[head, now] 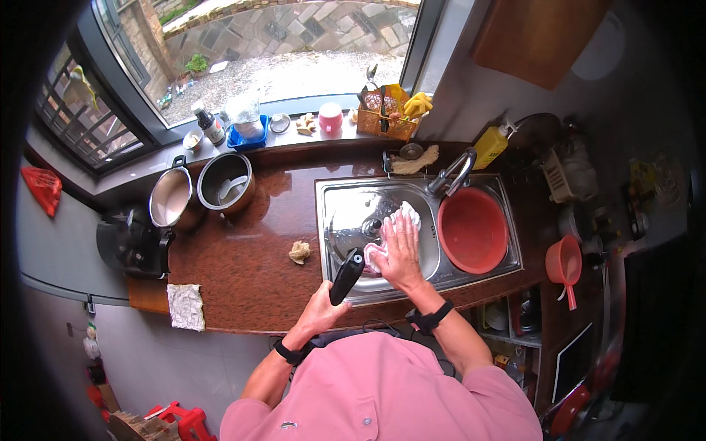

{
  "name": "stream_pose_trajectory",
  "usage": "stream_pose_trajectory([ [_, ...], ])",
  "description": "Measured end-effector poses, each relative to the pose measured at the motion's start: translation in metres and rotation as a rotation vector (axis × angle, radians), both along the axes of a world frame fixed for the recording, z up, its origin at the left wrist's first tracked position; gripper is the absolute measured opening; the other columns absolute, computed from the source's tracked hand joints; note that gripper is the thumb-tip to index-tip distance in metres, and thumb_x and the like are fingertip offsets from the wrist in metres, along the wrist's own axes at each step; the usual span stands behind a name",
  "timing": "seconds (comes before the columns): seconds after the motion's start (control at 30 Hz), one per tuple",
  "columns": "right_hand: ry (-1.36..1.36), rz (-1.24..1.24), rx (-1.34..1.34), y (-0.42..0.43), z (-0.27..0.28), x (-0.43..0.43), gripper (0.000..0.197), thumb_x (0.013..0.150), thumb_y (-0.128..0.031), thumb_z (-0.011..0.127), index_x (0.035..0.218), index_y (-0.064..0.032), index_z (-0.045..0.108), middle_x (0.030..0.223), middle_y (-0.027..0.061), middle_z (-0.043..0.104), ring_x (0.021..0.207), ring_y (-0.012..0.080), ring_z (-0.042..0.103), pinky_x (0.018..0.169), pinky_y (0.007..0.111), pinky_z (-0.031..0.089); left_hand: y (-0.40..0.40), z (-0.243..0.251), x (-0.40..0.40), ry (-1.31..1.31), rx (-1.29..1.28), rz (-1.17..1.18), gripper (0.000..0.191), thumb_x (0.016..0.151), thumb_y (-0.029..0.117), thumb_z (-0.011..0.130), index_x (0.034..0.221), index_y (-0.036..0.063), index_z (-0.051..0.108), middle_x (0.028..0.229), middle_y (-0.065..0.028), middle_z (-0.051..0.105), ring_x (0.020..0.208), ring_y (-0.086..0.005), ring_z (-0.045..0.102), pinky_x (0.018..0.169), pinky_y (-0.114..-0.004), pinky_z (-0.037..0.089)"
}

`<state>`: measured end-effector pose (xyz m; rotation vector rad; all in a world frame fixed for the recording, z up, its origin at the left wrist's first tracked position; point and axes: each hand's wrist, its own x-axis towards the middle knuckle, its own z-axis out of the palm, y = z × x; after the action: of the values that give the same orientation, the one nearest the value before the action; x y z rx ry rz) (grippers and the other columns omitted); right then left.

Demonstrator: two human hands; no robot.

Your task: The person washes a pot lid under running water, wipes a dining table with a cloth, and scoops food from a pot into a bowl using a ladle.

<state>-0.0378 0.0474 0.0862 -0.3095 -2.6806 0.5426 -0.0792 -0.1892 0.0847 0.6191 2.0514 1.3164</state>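
Note:
My left hand grips the black handle of what looks like a steel pressure cooker lid. The lid lies tilted over the left basin of the steel sink, and a dark knob stands at its middle. Spread flat, my right hand presses a wet white and pink cloth against the lid's right side. Part of the cloth shows past the fingertips; the rest is hidden under the palm. A red plastic basin fills the right bowl, below the chrome faucet.
A crumpled tan scrubber lies left of the sink. Two pots, one steel and one dark-walled, stand farther left. A folded white cloth hangs at the counter edge. A yellow soap bottle and an orange utensil basket stand behind.

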Motion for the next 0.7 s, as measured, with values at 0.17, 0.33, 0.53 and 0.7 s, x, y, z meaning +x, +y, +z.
stream_pose_trajectory([
  [0.17, 0.089, 0.097, -0.111, -0.028, -0.019, 0.009, 0.054, 0.089, -0.022, 0.055, 0.133, 0.0065, 0.043, 0.143, 0.0291, 0.034, 0.137, 0.0441, 0.027, 0.113, 0.05, 0.019, 0.009, -0.004, 0.003, -0.141, -0.051, 0.044, 0.037, 0.078, 0.017, 0.072, 0.098, -0.0019, 0.047, 0.081, -0.0094, 0.053, 0.071, -0.0159, 0.053, 0.063, -0.032, 0.045],
  [0.33, 0.235, 0.336, -0.259, -0.021, -0.018, 0.024, 0.04, 0.076, 0.007, 0.058, 0.115, -0.0004, 0.057, 0.113, 0.0167, 0.06, 0.108, 0.0334, 0.057, 0.095, 0.04, 0.045, 0.01, -0.023, 0.009, -0.058, 0.017, 0.117, 0.036, 0.078, 0.015, 0.072, 0.095, 0.0022, 0.043, 0.073, -0.0029, 0.047, 0.053, -0.0087, 0.046, 0.044, -0.028, 0.039],
  [0.53, 0.521, -0.004, -0.533, 0.034, 0.054, -0.007, 0.029, 0.083, -0.007, 0.06, 0.111, -0.0011, 0.06, 0.114, 0.016, 0.061, 0.11, 0.0325, 0.056, 0.099, 0.041, 0.042, 0.001, 0.0, 0.014, -0.069, -0.189, 0.03, 0.039, 0.077, 0.019, 0.07, 0.101, -0.0033, 0.049, 0.083, -0.0125, 0.055, 0.077, -0.0196, 0.054, 0.07, -0.036, 0.046],
  [0.7, 0.325, 0.07, -0.289, 0.032, -0.015, -0.039, 0.023, 0.086, -0.008, 0.055, 0.106, -0.0022, 0.064, 0.112, 0.0143, 0.064, 0.111, 0.0322, 0.056, 0.101, 0.042, 0.039, 0.003, -0.001, 0.016, -0.253, -0.06, 0.029, 0.034, 0.076, 0.014, 0.071, 0.095, 0.001, 0.046, 0.077, -0.0043, 0.048, 0.067, -0.0122, 0.048, 0.056, -0.031, 0.043],
])
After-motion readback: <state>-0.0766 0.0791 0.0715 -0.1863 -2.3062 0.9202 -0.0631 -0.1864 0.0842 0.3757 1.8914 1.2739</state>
